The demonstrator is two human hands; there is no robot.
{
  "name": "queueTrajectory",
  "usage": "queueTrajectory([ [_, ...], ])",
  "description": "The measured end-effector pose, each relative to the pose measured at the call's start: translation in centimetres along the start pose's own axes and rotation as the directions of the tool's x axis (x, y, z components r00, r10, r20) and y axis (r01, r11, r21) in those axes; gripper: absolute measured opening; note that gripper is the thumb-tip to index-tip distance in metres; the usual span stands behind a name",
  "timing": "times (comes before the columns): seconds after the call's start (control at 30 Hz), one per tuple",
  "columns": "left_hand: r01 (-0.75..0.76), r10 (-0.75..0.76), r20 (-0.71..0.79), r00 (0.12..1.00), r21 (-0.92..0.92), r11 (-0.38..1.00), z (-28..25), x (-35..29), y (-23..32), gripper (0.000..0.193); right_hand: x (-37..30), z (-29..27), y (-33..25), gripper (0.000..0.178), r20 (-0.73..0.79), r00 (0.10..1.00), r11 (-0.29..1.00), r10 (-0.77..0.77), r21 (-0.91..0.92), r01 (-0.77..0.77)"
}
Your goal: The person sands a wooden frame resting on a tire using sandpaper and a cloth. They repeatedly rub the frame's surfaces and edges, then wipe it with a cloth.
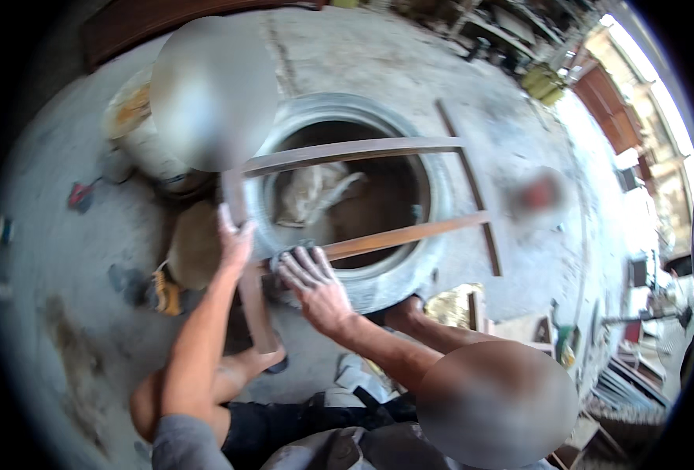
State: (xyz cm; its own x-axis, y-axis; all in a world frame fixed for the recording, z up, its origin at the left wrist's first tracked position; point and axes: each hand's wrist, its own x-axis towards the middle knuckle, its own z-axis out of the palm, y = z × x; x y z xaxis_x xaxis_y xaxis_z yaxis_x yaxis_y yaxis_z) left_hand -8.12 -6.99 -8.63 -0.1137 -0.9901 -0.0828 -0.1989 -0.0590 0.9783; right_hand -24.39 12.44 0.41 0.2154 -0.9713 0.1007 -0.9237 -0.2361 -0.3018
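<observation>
A wooden frame (394, 236) of two long rails and two crossbars lies across a big grey tyre (433, 270). My left hand (235, 244) is closed around its near-left crossbar, thumb on one side and fingers on the other. My right hand (321, 294) rests beside the joint of that crossbar and the nearer rail. Its dusty fingers are stretched out, slightly spread. Something dark grey (279, 264) shows by these fingertips, too small to name. Inside the tyre's hole is a crumpled whitish bag (311, 192).
A yellow-and-black power tool (166, 293) lies on the concrete floor to the left, near a pale rounded sack or container (151, 153). Wood offcuts (519, 329) lie at the right. Dark reddish wooden furniture (182, 23) stands at the far edge. Blurred patches hide some areas.
</observation>
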Motion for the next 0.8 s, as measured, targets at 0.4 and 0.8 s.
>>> queueTrajectory([
  [0.4,-0.13,0.176,-0.087,0.98,0.389,0.912,-0.2,0.5,-0.3,0.083,-13.4,-6.5,22.2,0.062,-0.268,0.868,0.857,0.417,-0.201,-0.474],
  [0.8,-0.097,0.141,-0.085,0.986,0.39,0.916,0.4,-0.1,0.9,0.08,-22.7,-15.8,29.8,0.048,-0.033,0.813,0.776,0.581,-0.28,-0.566],
])
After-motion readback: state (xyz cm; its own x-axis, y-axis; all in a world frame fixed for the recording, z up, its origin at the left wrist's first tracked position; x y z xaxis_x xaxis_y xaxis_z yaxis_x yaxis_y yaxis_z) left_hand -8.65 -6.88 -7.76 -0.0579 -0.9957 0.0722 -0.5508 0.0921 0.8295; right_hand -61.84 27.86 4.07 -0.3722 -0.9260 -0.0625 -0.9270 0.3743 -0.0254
